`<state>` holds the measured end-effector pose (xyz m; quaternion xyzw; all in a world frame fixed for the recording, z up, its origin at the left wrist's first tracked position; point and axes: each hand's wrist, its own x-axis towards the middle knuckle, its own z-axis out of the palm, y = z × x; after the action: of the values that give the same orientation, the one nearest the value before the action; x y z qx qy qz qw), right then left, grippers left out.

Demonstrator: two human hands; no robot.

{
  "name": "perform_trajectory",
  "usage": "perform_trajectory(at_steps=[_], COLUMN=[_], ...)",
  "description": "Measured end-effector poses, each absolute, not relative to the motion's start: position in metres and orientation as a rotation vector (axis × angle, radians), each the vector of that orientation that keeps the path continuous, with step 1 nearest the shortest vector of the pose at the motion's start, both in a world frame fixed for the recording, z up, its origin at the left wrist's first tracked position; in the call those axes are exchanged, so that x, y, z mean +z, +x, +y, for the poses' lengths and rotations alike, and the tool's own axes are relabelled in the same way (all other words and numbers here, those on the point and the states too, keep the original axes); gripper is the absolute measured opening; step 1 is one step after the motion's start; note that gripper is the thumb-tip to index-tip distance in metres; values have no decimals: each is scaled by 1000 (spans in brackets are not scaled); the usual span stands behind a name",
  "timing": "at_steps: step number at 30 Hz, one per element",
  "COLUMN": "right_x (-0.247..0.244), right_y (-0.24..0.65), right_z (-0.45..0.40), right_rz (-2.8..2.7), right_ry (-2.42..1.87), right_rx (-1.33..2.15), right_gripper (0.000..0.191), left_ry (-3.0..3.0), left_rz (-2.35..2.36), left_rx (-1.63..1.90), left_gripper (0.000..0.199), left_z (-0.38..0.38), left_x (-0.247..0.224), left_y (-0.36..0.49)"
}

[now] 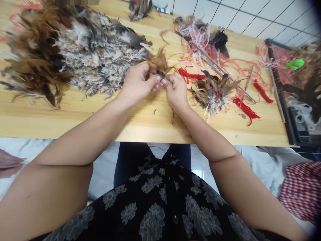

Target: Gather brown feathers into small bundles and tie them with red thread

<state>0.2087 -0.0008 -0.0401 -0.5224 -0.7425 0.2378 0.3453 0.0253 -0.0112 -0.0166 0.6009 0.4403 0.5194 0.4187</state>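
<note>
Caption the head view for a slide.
Left hand and right hand pinch a brown feather tuft over a wooden table, beside heaped feathers and red cord.

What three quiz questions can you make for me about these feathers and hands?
1. What do the left hand and right hand pinch between their fingers?
2. True or false: the red string lies on the table.
3. Which is nearer the left hand: A, the feather heap, or B, the feather bunch?

Key: 1. A brown feather tuft. 2. True. 3. A.
</note>
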Motion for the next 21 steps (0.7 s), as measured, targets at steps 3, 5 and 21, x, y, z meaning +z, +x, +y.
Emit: perform_trajectory(at_steps=[3, 5, 21], right_x=[-39, -37, -33], right_y=[208, 208, 207], right_z=[-1, -3, -3], right_rz=[-1931, -1879, -1695], right_ry=[-1222, -1140, -1047], right_rx=[788, 912, 1094], right_gripper=[26, 32, 60], left_ry=[1436, 1365, 1317], left_rz=[1052, 1033, 1094], left_rx=[1310, 1209, 1228], left_gripper=[45, 54, 44], left_z=[-12, -16, -17], left_x=[-13, -6, 17], left_y=[18, 15, 14])
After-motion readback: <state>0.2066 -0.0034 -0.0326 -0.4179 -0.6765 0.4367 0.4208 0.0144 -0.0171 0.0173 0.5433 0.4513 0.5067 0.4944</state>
